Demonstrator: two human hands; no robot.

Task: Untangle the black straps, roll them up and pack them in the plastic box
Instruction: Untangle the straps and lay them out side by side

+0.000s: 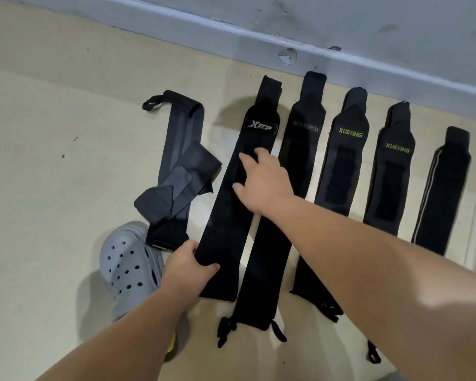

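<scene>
Several black straps (341, 166) lie side by side on the floor (66, 133) across the middle of the frame. The left hand (188, 266) grips the lower end of the XTEP strap (226, 215). The right hand (264, 185) presses on its middle with flat, spread fingers (248, 160).

Probably a home: bare floor (52, 160), scuffed skirting (231, 26), clog (127, 265)

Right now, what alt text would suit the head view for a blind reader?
A left hand grips the near end of a black XTEP strap on the floor; the right hand presses it flat. Other straps lie beside it, one tangled.
</scene>
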